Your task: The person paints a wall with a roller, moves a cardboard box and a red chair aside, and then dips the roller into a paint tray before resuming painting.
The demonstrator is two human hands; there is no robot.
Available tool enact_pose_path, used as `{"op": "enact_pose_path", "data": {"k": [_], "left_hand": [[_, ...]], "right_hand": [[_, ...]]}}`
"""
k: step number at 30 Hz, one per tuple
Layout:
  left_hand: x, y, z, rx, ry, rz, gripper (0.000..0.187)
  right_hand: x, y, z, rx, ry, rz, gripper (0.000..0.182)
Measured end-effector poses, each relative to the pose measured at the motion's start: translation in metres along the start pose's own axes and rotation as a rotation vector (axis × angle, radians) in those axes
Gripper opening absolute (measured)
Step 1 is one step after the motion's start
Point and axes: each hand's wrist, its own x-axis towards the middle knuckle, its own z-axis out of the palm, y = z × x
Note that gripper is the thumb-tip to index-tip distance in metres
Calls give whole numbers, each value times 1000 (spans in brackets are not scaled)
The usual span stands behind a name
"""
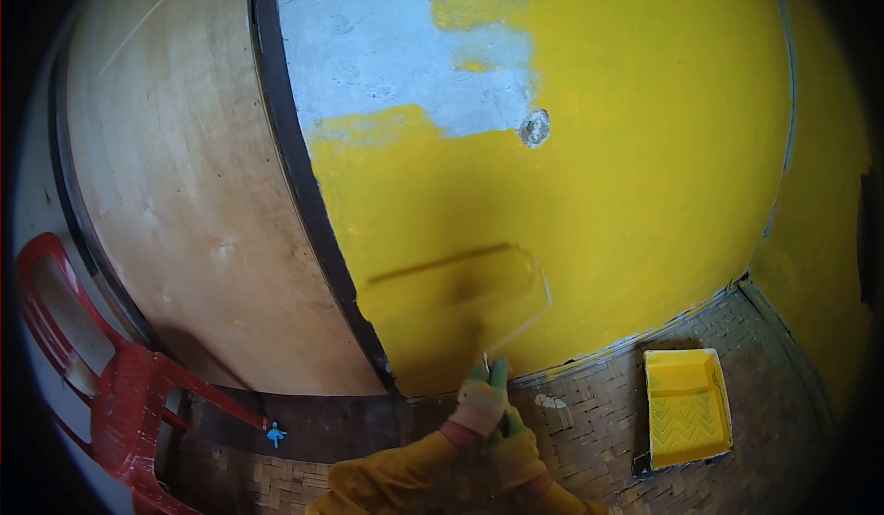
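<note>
Roller lay flat on the yellow wall for even coverage while our left hand and right hand both clenched its handle, paint tray at three o'clock within reach.

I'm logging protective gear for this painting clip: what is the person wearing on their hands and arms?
Both hands wear fabric work gloves, pale and yellow-stained across the back, with green fingertips and a reddish band at the wrist. The left hand shows the green tips most clearly; the right hand looks more yellowed. Both arms are covered by long mustard-yellow sleeves reaching to the glove cuffs.
</note>
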Motion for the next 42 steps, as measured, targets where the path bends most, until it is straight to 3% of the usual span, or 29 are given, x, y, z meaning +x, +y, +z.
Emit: {"op": "enact_pose_path", "data": {"k": [2,7,9,10,12,13,15,16,18,20,21,22,24,26,28,29,31,33,34,35,39,40,41,42], "left_hand": [[-29,-4,21,-195,-100,-136,16],[-59,-35,71,-174,-333,-340,18],[-47,-14,68,-166,-361,-464,18],[-43,-18,73,-165,-362,-462,18],[-27,-22,79,-179,-333,-445,22],[-23,-24,82,-19,-199,-237,25],[3,-1,71,31,-257,-243,26],[19,12,64,79,-315,-250,31],[49,31,44,109,-374,-12,42],[80,52,27,321,-328,350,49],[98,60,26,269,-200,445,37],[114,67,25,216,-70,539,27],[133,93,7,229,-100,532,28],[139,113,-5,239,-135,519,29],[141,123,-7,-350,-389,-176,49],[137,113,-2,-354,-394,-179,49],[118,75,13,-80,-420,161,47],[83,43,23,220,-409,352,45],[65,30,30,187,-449,192,33],[47,17,36,152,-486,30,37],[-15,-22,46,82,-784,-306,38],[-30,-41,52,81,-793,-315,38],[-44,-69,63,-78,-846,-436,36],[-53,-83,68,-239,-893,-555,34]], "right_hand": [[-25,39,4,73,43,8,38],[-48,109,12,147,197,-77,49],[-41,114,4,124,-6,246,48],[-35,118,3,126,-3,246,48],[-20,119,-3,-104,12,-93,43],[-12,118,-5,-102,15,-95,43],[9,95,-20,-38,-8,-42,41],[20,77,-28,-59,67,-166,40],[47,42,-45,-205,177,-440,37],[75,10,-61,-333,280,-657,34],[88,-7,-66,-334,352,-723,33],[98,-27,-75,-335,353,-721,33],[110,-60,-90,295,41,-75,32],[118,-68,-87,366,55,-104,30],[119,-59,-82,436,74,-133,30],[117,-47,-78,347,90,-144,30],[109,-20,-66,263,105,-153,31],[85,18,-49,165,108,-253,31],[72,43,-34,79,167,-289,31],[55,68,-19,-8,223,-324,32],[-19,143,19,-9,79,-100,28],[-30,153,22,-36,13,-37,27],[-37,153,21,-38,8,-25,27],[-44,149,20,-10,-30,169,25]]}}
